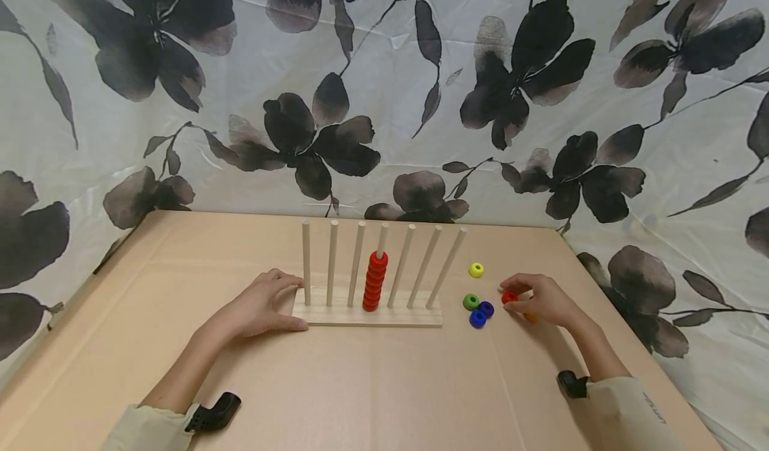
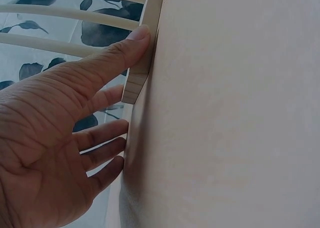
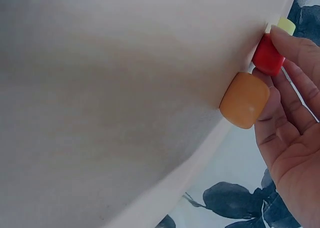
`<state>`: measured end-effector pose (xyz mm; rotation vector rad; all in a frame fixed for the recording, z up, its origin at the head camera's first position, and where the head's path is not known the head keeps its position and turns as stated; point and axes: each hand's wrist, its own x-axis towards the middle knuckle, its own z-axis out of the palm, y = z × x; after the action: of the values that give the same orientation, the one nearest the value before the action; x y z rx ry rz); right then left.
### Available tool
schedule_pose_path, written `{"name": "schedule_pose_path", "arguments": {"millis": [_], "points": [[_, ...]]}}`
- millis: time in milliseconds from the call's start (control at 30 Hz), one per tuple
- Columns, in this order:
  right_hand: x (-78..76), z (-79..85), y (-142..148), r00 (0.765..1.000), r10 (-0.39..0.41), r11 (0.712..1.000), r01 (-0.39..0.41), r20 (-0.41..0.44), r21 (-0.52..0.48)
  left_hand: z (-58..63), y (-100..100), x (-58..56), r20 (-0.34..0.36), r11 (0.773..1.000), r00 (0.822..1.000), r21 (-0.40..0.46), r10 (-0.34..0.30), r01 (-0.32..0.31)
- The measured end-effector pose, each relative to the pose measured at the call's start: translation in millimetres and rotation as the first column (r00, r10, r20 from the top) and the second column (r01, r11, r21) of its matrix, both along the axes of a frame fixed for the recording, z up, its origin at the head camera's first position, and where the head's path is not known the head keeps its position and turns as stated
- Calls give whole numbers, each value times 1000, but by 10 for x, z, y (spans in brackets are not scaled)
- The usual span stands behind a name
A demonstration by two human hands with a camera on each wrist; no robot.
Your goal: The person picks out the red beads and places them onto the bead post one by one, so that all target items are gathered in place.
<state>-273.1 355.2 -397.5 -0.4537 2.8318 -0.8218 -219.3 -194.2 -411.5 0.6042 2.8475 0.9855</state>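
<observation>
A wooden peg rack [image 1: 396,315] with a row of upright pegs stands on the table, and several red beads [image 1: 374,283] are stacked on its middle peg. My left hand [image 1: 255,307] grips the left end of the base, thumb on the front edge [image 2: 137,70] and fingers behind. To the right of the rack, my right hand [image 1: 547,299] pinches a loose red bead [image 3: 269,55] between thumb and fingers, low over the table. An orange bead [image 3: 245,100] lies right beside these fingers, mostly hidden by the hand in the head view.
Between rack and right hand lie a green bead [image 1: 471,302] and two blue beads [image 1: 478,318] in a cluster. Farther back is a yellow bead [image 1: 476,269]. The light wooden table [image 1: 372,391] ends at a floral cloth [image 1: 414,104] behind and at the sides.
</observation>
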Motion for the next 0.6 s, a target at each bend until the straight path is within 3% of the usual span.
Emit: {"name": "schedule_pose_path", "arguments": {"millis": [600], "points": [[113,122,-30,993,-53,998,50,-106,-28,15,11,5,7,1000,1000,7,1,-1]]}}
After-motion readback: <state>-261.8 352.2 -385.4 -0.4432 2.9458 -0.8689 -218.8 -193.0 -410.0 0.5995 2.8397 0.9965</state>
